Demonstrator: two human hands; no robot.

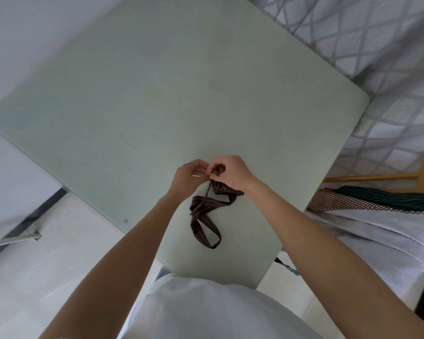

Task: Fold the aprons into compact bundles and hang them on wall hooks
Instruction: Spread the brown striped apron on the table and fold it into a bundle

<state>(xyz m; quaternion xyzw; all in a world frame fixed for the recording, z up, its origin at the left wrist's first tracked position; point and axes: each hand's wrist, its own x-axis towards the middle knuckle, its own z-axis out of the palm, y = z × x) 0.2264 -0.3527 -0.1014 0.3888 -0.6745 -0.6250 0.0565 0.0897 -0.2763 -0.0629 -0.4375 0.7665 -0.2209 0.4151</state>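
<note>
The table point(157, 94) top looks like smooth, frosted pale-green glass with a matt sheen. The brown apron point(206, 211) is thin pinstriped cloth. A wooden board point(377, 177) shows yellowish.

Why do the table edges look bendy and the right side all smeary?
Head view: the wide-angle lens bows the table edges; the bedding at right is motion-smeared; both hands on the brown striped apron stay fairly sharp; lighting soft, shadows faint.
</note>
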